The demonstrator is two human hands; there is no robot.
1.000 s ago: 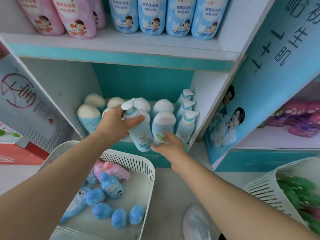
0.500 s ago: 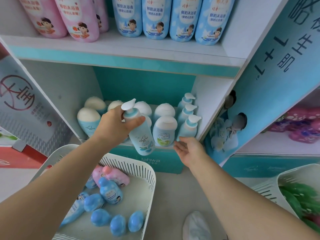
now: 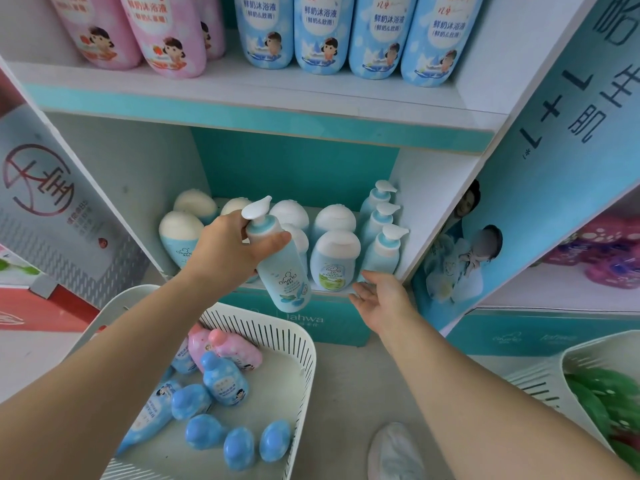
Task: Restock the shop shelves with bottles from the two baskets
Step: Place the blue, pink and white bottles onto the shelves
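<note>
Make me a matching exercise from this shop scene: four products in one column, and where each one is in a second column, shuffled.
Column one
1. pump bottle
2. pink bottles
3. green items
4. tall blue bottles

Column two
A. standing on the upper shelf
B. in the right basket
C. held by the left hand
D. lying in the left basket

Pairs: 1-C, 2-D, 3-B, 4-A
</note>
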